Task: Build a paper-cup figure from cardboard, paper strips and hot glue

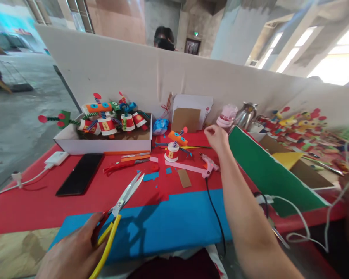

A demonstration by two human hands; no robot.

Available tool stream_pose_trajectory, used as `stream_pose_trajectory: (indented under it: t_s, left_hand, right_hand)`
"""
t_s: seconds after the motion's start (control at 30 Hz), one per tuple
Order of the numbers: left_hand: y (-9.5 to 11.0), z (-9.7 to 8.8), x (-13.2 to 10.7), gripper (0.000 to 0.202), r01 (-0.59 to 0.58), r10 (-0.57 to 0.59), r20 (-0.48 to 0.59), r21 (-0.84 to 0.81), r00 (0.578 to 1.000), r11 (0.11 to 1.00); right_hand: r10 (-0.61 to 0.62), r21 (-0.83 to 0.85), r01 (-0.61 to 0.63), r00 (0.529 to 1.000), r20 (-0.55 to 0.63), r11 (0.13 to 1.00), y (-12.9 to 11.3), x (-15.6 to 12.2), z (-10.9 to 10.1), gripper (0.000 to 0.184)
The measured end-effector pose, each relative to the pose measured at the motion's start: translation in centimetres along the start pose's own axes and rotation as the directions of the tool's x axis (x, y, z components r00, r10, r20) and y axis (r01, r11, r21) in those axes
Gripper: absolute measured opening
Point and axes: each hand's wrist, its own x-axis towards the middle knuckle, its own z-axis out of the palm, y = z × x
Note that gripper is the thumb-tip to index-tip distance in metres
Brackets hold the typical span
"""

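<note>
My left hand (72, 252) is at the near left edge, closed round the yellow handles of a pair of scissors (122, 201) whose blades stand apart and point up and right over a blue sheet (168, 224). My right arm stretches forward across the table; my right hand (216, 137) hovers at the back, fingers curled in a pinch, with whatever they hold too small to make out. It is just right of a small paper-cup figure (173, 149) with an orange head. A pink glue gun (208, 166) lies below the hand.
A white box (104, 145) of several cup figures sits back left, a black phone (80, 174) and white charger (56, 158) beside it. A green board (267, 170) leans on a box at right, with more figures behind. A white partition (151, 73) hides another person.
</note>
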Motion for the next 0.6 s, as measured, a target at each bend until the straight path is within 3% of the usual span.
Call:
stream_pose_trajectory:
  t_s: [0.1,0.17,0.2,0.27,0.47,0.53,0.6]
  left_hand:
    - [1.5,-0.6,-0.2,0.055,-0.031,0.03,0.103,0.002,0.994,1.0]
    - [2.5,-1.1,-0.4,0.053,-0.062,0.061,0.124,0.006,0.99,0.998]
    - [2.9,-1.3,-0.6,0.051,-0.072,0.07,0.125,0.011,0.99,0.997]
    - [3.4,-1.5,-1.0,0.048,-0.074,0.07,0.118,0.032,0.991,0.997]
    - [3.2,-0.9,-1.3,0.048,-0.043,0.04,0.088,0.032,0.995,0.999]
    - [2.8,-0.6,-1.2,0.049,-0.04,0.039,0.088,0.01,0.995,0.999]
    - [2.4,-0.4,-1.2,0.048,-0.03,0.031,0.088,-0.011,0.996,0.999]
  right_hand:
    - [0.037,-0.081,-0.02,0.977,0.212,0.997,-2.5,-7.7,-0.3,0.016]
    - [0.105,-0.162,-0.046,0.919,0.379,0.986,-3.6,-11.4,0.8,0.011]
    - [0.134,-0.196,-0.057,0.903,0.408,0.979,-3.9,-12.5,1.4,0.01]
    - [0.135,-0.194,-0.058,0.901,0.412,0.979,-4.4,-13.3,2.7,0.012]
    - [0.219,-0.107,-0.192,0.898,0.381,0.975,-6.0,-11.1,5.4,0.018]
    - [0.091,0.026,-0.113,0.901,0.423,0.993,-7.0,-11.4,5.5,0.007]
    - [-0.178,0.26,0.056,0.862,0.475,0.964,-8.3,-12.5,4.7,0.01]
